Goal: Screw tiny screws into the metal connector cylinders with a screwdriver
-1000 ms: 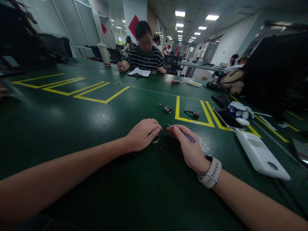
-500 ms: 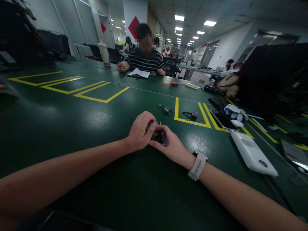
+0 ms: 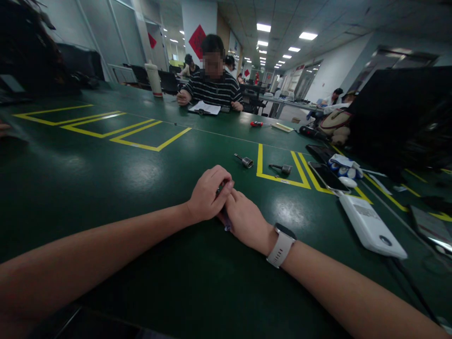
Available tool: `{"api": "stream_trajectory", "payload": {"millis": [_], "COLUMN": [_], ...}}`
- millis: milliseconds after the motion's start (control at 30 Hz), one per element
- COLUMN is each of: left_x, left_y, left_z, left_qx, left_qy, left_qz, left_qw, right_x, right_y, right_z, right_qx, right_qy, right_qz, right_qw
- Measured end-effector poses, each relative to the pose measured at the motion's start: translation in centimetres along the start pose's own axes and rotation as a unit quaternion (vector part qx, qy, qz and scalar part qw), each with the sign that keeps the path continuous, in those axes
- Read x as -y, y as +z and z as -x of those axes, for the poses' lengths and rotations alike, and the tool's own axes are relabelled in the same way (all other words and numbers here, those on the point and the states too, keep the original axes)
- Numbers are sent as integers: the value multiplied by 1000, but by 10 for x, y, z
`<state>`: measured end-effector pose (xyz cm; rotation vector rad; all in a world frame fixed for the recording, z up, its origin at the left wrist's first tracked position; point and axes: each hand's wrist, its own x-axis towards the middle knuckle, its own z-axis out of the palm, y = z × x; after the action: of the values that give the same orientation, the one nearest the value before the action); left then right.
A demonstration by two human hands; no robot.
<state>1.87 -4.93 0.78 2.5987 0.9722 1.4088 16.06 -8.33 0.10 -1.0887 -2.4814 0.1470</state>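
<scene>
My left hand (image 3: 211,192) is closed over a round metal part, most likely a hole saw, almost wholly hidden by the fingers. Against it presses my right hand (image 3: 246,217), closed round a small screwdriver (image 3: 227,223) with a translucent purple handle; the handle end sticks out below the fingers, and its tip is hidden between the hands. Beyond the hands two metal hole saws lie on their sides, one hole saw (image 3: 246,162) left of a yellow taped box and another hole saw (image 3: 286,169) inside it, with a tiny part (image 3: 277,176) near it.
The green table (image 3: 141,273) carries yellow tape outlines. On the right are a white power bank (image 3: 370,223), a phone (image 3: 328,177) and a white mouse-shaped item (image 3: 348,182). A red screwdriver (image 3: 256,124) lies farther back. Opposite sits a person (image 3: 213,92) with a clipboard (image 3: 205,108).
My right hand has moved left with the purple screwdriver and now meets my left hand. The screwdriver handle has swung to point down toward me. My left hand has shifted slightly up.
</scene>
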Motion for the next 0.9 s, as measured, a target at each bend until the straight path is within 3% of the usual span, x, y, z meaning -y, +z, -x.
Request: {"api": "stream_trajectory", "payload": {"millis": [333,900], "left_x": [0,-20], "left_y": [0,7], "left_z": [-1,-15], "left_qx": [46,314], "left_qy": [18,28], "left_qz": [-8,-49], "left_qw": [999,948], "right_x": [-13,-73], "right_y": [-17,-51], "right_z": [16,88], "right_qx": [13,-14], "right_qy": [15,121], "right_qz": [49,102], "right_qw": [999,987]}}
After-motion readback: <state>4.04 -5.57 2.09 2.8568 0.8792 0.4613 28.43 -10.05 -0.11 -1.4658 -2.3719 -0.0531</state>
